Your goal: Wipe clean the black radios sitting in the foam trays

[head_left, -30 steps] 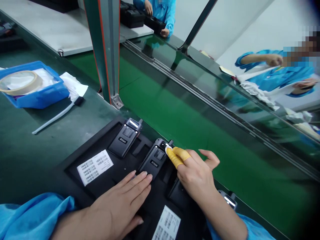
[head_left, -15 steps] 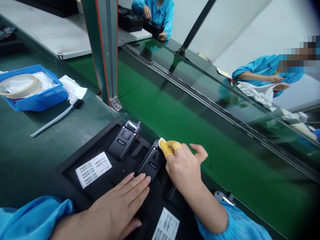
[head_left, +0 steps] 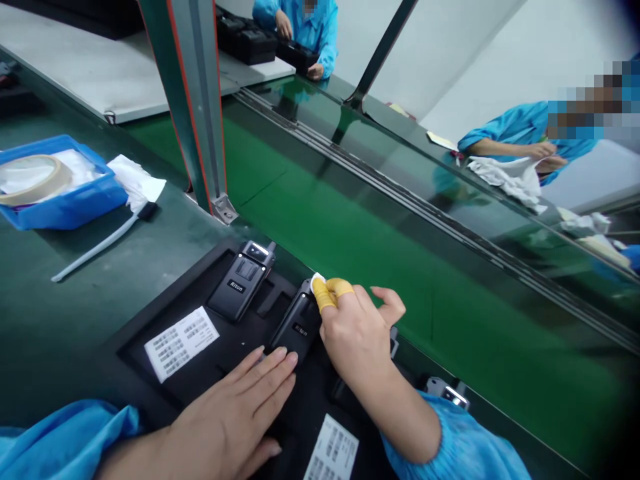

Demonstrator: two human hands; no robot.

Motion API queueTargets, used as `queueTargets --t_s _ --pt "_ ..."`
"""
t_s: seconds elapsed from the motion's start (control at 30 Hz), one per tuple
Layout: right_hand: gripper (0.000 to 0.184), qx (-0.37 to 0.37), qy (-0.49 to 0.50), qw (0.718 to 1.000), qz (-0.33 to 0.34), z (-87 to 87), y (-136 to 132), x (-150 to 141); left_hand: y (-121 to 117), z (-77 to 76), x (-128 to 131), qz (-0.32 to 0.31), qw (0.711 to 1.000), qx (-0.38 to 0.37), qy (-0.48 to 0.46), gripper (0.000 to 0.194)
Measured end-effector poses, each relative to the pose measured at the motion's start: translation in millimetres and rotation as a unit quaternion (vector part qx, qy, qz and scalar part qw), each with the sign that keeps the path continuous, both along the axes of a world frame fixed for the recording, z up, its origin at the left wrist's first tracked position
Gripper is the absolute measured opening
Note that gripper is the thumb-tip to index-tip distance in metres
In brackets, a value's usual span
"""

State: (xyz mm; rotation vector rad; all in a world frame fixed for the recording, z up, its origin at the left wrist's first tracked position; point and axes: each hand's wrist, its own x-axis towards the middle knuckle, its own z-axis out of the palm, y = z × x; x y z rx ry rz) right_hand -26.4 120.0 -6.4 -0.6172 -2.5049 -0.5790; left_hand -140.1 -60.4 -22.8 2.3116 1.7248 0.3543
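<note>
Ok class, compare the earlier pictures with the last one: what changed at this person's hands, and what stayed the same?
The right hand has moved left across the top end of the black Riton radio, its yellow finger cots still pinching a white pad. Nothing was let go. The left hand stays flat with its fingertips at the radio's lower end, and the neighbouring radio stays in the black tray.

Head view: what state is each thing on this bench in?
Black Riton handheld radio: seated in black tray, under both hands.
Second black Riton radio: seated, untouched.
Left bare hand: flat, fingertips touching the first radio.
Right hand: yellow finger cots pressing small white pad onto radio's top.
Blue plastic bin: holds tape roll, white cloth.
</note>
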Motion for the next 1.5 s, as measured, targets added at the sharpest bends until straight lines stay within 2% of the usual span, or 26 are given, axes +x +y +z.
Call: queueTargets --t_s 0.17,0.4,0.53,0.67,0.8,0.93,1.07,1.17,1.3,1.4,1.5 --pt "0.029 -0.015 -0.004 0.999 -0.031 -2.5 -2.1 16.0 4.4 5.6 -0.6 -0.014 1.000 -0.018 -0.005 0.057" --pt "0.029 -0.062 0.022 0.996 -0.058 -13.6 -7.8 38.9 3.3 1.8 -1.2 -0.003 0.999 -0.009 -0.031 0.064" --pt "0.027 -0.063 0.041 0.995 -0.067 -7.5 -4.7 47.0 4.3 1.3 -1.2 -0.005 1.000 -0.004 -0.015 0.061" --pt "0.029 -0.044 0.038 0.998 -0.022 0.2 -5.5 31.4 4.4 2.6 -1.3 -0.006 1.000 0.003 -0.013 0.060" --pt "0.028 -0.026 0.022 0.999 0.041 -4.0 -7.1 14.7 1.8 4.7 -2.2 -0.002 1.000 -0.008 -0.029 0.065" --pt "0.030 -0.039 0.007 0.999 0.000 -12.0 -2.8 29.6 0.9 6.0 -2.0 0.003 1.000 -0.008 -0.025 0.063" --pt "0.032 -0.053 0.021 0.998 -0.033 -12.3 -6.6 51.8 3.5 5.4 -0.4 -0.012 1.000 0.002 -0.007 0.055" --pt "0.029 -0.084 0.028 0.996 0.012 -11.2 -24.3 50.5 5.7 1.3 1.4 -0.022 1.000 -0.002 0.000 0.054" --pt "0.031 -0.103 0.004 0.990 0.091 -14.0 -46.2 29.1 7.5 -4.8 3.7 -0.025 0.999 -0.041 -0.008 0.058" --pt "0.031 -0.087 0.007 0.992 0.093 -16.3 -49.6 19.1 8.4 -3.3 4.3 -0.021 0.998 -0.063 -0.020 0.059" --pt "0.031 -0.073 0.001 0.995 0.069 -17.9 -49.9 25.0 8.4 1.2 4.0 -0.020 0.998 -0.059 -0.021 0.057"
